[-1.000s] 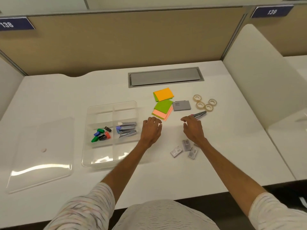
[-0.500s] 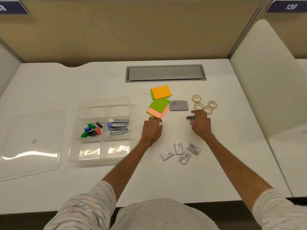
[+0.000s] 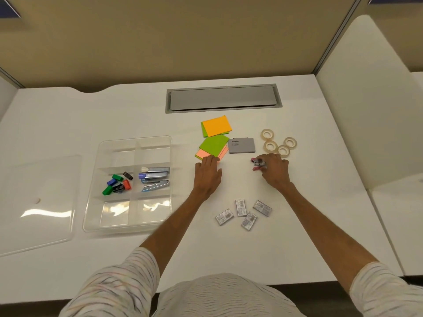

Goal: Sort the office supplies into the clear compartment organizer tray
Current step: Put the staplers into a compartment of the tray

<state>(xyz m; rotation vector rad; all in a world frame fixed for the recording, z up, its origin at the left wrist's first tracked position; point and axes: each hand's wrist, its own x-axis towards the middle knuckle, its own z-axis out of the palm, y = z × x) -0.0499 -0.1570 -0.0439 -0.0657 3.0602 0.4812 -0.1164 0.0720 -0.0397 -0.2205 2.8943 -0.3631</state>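
The clear organizer tray (image 3: 91, 216) lies on the white desk at the left. Its middle row holds coloured binder clips (image 3: 117, 182) and several small staplers (image 3: 155, 178). My right hand (image 3: 273, 171) grips a small pink-handled stapler (image 3: 258, 164) on the desk below the tape rolls (image 3: 278, 144). My left hand (image 3: 207, 173) rests flat on the desk, fingertips at the edge of the green and pink sticky notes (image 3: 212, 148). An orange pad (image 3: 216, 125) and a grey flat case (image 3: 241, 145) lie nearby. Several staple boxes (image 3: 243, 211) sit between my forearms.
The tray's clear lid (image 3: 39, 202) lies flat at the far left. A grey cable hatch (image 3: 223, 98) is set into the desk at the back. A white divider panel (image 3: 370, 106) rises along the right side, and a tan partition closes the back.
My right hand reached right to the pink-handled stapler and closed on it. My left hand edged forward to the sticky notes. The camera tilted down.
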